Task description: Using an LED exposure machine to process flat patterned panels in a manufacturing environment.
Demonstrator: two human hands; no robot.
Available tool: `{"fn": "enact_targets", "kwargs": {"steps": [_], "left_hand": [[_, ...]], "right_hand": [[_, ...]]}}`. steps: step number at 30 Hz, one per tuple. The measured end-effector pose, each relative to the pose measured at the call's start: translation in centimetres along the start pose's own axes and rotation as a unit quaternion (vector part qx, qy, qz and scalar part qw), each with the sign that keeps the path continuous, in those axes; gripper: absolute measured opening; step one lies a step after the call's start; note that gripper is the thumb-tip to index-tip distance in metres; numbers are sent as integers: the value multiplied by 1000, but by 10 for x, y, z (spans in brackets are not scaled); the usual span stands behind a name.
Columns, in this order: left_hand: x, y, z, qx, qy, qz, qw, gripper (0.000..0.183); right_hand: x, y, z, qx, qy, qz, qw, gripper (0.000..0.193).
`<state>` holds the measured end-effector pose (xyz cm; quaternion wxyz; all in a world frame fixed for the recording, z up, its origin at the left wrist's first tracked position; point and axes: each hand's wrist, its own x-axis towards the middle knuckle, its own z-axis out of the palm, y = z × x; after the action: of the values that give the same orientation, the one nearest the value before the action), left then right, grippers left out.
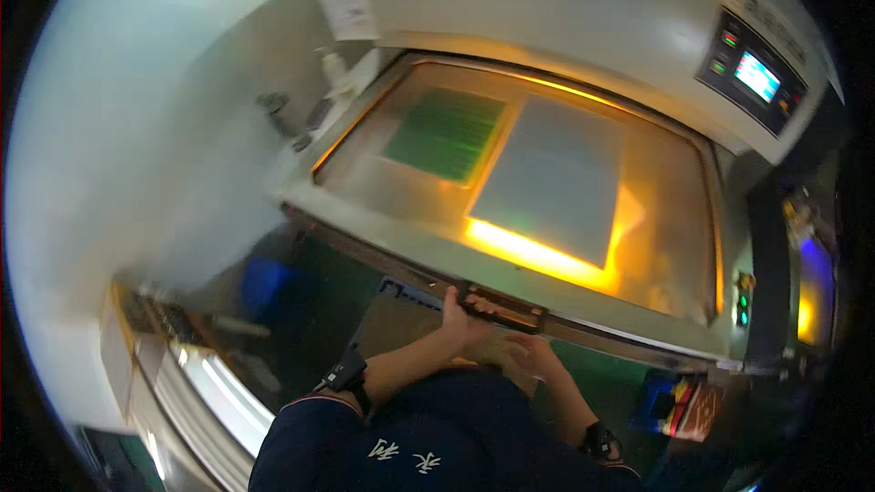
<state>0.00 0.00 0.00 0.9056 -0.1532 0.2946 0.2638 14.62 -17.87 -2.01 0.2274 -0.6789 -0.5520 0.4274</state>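
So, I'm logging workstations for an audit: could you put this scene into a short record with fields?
Left hand: touching the black bar-shaped handle at the front; grip unclear
Right hand: just below the handle, blurred; contact unclear
Work surface: yellow-lit flat bed inside a pale frame
On it: green rectangular panel at left, larger grey rectangular sheet at right
Controls: black rectangular control panel with lit screen, upper right

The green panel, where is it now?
In the head view, the green panel lies on the left part of the bed, just left of the grey sheet.
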Motion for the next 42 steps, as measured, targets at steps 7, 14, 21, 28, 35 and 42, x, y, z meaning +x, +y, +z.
{"fn": "enact_targets", "kwargs": {"steps": [7, 14, 21, 28, 35, 42], "left_hand": [[-112, -14, 141, 47, -233, 6, 971, 44], [-129, -4, 216, 166, -532, 8, 831, 55], [-120, 39, 286, 308, -510, -86, 798, 60], [167, 270, 223, 856, -234, 313, 340, 88], [178, 423, 173, 881, 297, 363, 60, 129], [234, 486, 198, 945, 17, 263, 195, 76]], "right_hand": [[52, 69, -97, -295, 341, 14, 892, 57], [49, 155, -135, -423, 376, 232, 791, 70], [117, 86, -151, -316, 425, 470, 706, 67], [140, 177, -193, -216, 306, 483, 791, 54], [80, 242, -105, -70, 505, 394, 765, 27], [-58, -48, 33, 362, 509, 484, 613, 36]]}}
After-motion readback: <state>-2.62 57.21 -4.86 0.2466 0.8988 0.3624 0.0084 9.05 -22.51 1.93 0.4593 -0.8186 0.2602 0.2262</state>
